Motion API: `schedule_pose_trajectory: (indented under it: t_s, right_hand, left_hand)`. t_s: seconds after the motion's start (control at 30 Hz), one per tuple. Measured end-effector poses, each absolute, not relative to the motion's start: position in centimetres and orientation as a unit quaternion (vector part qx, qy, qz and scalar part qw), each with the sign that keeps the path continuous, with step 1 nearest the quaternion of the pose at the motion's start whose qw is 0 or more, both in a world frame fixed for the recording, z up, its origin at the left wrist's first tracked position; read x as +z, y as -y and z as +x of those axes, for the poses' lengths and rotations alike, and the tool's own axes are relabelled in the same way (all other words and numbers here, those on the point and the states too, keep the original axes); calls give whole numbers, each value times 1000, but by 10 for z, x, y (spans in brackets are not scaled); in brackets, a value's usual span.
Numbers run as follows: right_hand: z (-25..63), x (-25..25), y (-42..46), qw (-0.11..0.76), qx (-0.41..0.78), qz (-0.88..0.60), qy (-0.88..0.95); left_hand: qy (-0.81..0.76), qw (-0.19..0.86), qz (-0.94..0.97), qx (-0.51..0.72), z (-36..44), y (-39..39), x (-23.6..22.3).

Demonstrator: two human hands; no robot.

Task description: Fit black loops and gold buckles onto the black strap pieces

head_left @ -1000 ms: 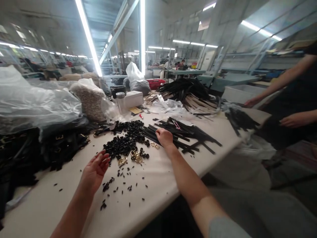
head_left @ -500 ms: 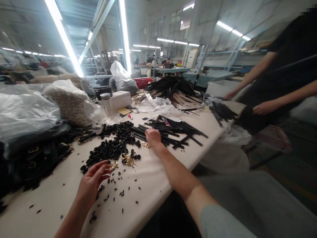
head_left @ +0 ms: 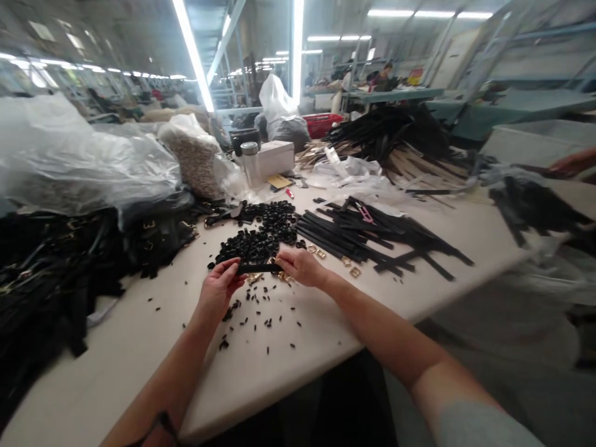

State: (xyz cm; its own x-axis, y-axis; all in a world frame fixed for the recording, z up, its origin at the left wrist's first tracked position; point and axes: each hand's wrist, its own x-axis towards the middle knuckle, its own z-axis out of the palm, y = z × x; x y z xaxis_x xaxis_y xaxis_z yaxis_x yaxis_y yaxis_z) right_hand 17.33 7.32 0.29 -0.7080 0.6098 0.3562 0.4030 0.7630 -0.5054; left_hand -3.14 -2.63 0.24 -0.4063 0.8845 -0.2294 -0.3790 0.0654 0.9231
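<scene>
A short black strap [head_left: 259, 269] is stretched level between my two hands over the white table. My left hand [head_left: 220, 287] pinches its left end between thumb and fingers. At the other end my right hand [head_left: 305, 267] is closed on the strap; a small gold glint shows at its fingertips, too small to name. Just behind lies a heap of small black loops [head_left: 254, 242]. Gold metal fittings [head_left: 255, 277] lie partly hidden beneath the strap. Right of my right hand are gold buckles [head_left: 354, 272] and a spread pile of black straps [head_left: 344, 233].
Tiny black pieces [head_left: 268, 323] are scattered near the front edge. Dark buckled straps [head_left: 93, 267] and plastic bags [head_left: 84, 161] crowd the left. A jar [head_left: 250, 164], white box [head_left: 277, 158] and pink-handled tool [head_left: 364, 213] lie farther back. A co-worker's hand [head_left: 575, 164] shows at right.
My right hand has come from the strap pile towards my left hand, bringing a black strap. My left hand now grips its other end. The view has turned left.
</scene>
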Motion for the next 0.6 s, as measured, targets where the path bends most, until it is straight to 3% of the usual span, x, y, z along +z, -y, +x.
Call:
schedule_pose_trajectory:
  t_s: [0.23, 0.6]
  right_hand:
    - [168, 6, -54, 266, 162, -241, 919]
    - [160, 5, -45, 299, 257, -278, 876]
  left_hand:
    - [-548, 517, 246, 609, -26, 31, 1]
    - [-525, 558, 226, 601, -19, 33, 2]
